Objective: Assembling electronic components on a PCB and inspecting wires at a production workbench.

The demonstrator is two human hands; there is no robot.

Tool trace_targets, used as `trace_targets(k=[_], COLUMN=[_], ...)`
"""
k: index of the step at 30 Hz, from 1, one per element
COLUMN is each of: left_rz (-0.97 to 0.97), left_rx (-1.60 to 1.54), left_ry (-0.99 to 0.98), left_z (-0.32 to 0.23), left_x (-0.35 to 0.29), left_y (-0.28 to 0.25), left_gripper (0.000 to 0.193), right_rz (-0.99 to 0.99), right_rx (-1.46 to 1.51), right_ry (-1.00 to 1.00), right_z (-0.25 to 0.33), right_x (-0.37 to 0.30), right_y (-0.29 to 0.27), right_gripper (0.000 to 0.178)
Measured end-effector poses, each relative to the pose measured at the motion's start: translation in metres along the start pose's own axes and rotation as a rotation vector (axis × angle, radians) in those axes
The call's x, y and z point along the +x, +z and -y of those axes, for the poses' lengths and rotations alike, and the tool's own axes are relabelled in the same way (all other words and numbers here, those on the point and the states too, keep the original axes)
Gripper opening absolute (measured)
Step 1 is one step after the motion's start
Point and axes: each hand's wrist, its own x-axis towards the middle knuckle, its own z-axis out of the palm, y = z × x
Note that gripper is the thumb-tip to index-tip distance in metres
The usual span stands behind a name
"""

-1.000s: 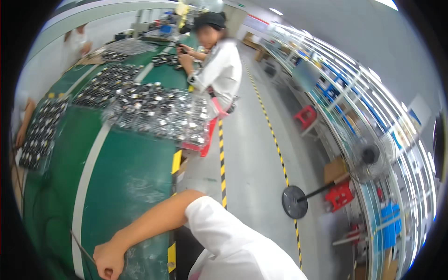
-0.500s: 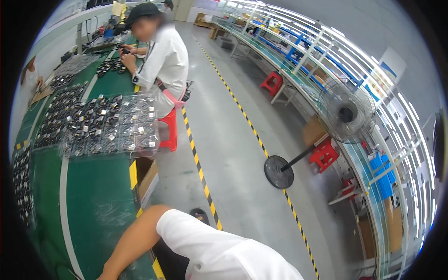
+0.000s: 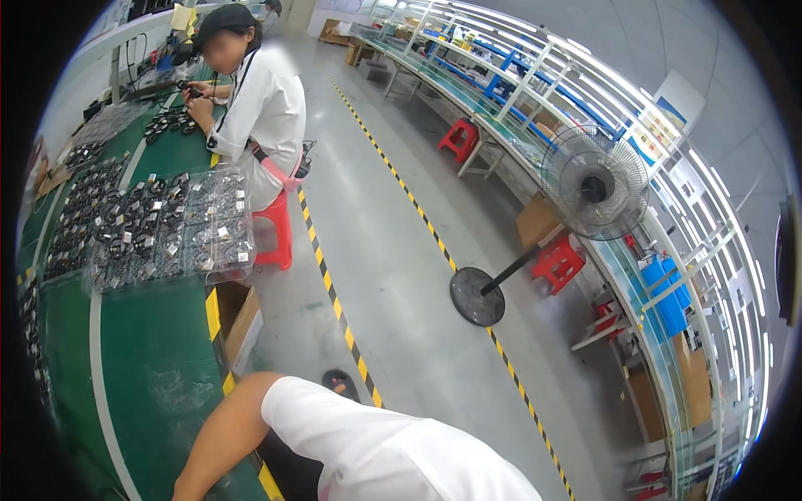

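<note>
My right forearm comes out of a white sleeve and reaches down to the left over the green table mat. The picture's lower edge cuts the arm off near the wrist, so my right hand and anything in it are hidden. My left hand does not show at all. Nearest to the arm on the mat lies some crumpled clear plastic. Farther up the table are clear plastic trays filled with small black coiled parts bearing white tags.
A co-worker sits on a red stool, handling a small black part. A cardboard box stands beside the table. Across the striped aisle are a standing fan, more red stools and a long workbench. A sandaled foot rests on the floor.
The whole view has shifted, so the table, co-worker and fan sit farther left. My right arm keeps nearly the same pose, with its wrist now at the lower edge.
</note>
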Motion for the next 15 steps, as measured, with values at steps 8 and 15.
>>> trace_targets(k=[8, 15], left_rz=[-0.048, -0.054], left_rx=[-0.033, -0.006], left_ry=[-0.032, -0.069], left_z=[0.007, 0.015], left_x=[0.004, 0.006], left_y=[-0.001, -0.002], left_gripper=[0.017, 0.018], right_rz=[0.024, 0.014], right_rx=[-0.004, -0.058], right_ry=[-0.006, -0.05], right_z=[-0.008, -0.006], right_x=[0.007, 0.002], right_y=[0.0, 0.0], right_gripper=[0.021, 0.023])
